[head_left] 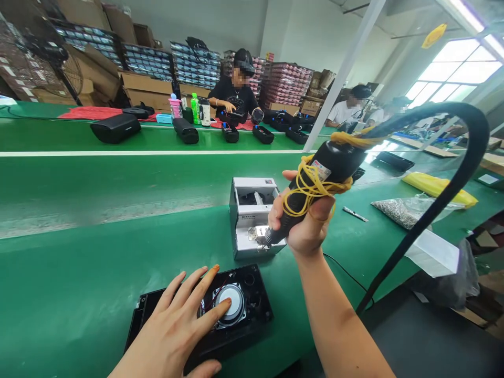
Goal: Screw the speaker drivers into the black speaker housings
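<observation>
My right hand [309,223] is wrapped round a black electric screwdriver [334,160] with yellow cord wound about its body. Its tip points down and left, in front of a grey-and-white screw feeder [252,210] on the green bench. My left hand [185,315] lies spread over a black speaker housing [258,302]. Its thumb is apart from the fingers, and a fingertip rests at the round white-centred speaker driver [231,304]. Thin wires run beside the driver, partly hidden by my fingers. The housing's near left part is covered by my hand.
A thick black hose [433,205] arches at the right. Beyond it lie a bag of screws [397,210], a yellow bag [439,189] and a white box [433,252]. A silver pen-like tool [355,214] lies nearby. Across the bench, a person [236,94] handles black housings.
</observation>
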Demonstrator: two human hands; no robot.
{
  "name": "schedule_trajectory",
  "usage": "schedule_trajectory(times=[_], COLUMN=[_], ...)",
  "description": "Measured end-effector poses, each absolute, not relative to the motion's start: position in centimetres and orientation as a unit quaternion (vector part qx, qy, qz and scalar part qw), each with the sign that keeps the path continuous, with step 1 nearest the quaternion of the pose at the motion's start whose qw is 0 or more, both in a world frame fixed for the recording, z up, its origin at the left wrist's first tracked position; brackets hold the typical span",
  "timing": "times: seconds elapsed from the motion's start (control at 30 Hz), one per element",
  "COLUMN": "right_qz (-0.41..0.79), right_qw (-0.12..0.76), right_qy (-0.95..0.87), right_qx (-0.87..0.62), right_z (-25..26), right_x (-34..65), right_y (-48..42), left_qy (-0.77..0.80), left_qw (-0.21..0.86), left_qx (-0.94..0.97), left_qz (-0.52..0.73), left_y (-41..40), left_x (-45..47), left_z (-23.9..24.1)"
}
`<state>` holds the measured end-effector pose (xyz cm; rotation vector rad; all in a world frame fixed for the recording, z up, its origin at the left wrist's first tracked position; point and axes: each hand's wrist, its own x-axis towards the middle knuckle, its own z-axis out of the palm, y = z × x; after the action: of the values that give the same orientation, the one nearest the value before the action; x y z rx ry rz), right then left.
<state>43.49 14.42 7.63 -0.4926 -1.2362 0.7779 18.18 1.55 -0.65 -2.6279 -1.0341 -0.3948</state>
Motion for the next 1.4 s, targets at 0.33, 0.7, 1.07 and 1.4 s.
schedule_trajectory(times=[0.33, 0.7, 1.07, 1.4], right_qz=[0.390, 0.519, 0.543, 0.533], right_qw=[0.744, 0.675, 0.644, 0.639], right_qy=[-0.513, -0.501, -0.507, -0.516], right_qx=[-0.177, -0.151, -0.181, -0.203], right_z=[9.9, 9.4, 5.2, 4.3], right_x=[44.2, 44.2, 43.1, 43.1], right_y=[11.7, 6.3, 5.5, 5.8], left_qy=[-0.419, -0.456, -0.446, -0.451], left_qw=[0.050, -0.071, -0.081, -0.099], left_qx=[-0.893, -0.874, -0.882, -0.881], left_qz=[-0.156, -0.156, -0.129, -0.107], left_y=[0.7, 0.2, 0.5, 0.6], left_x=[18.6, 19.0, 19.6, 19.6], left_z=[-0.9, -0.5, 1.3, 1.5])
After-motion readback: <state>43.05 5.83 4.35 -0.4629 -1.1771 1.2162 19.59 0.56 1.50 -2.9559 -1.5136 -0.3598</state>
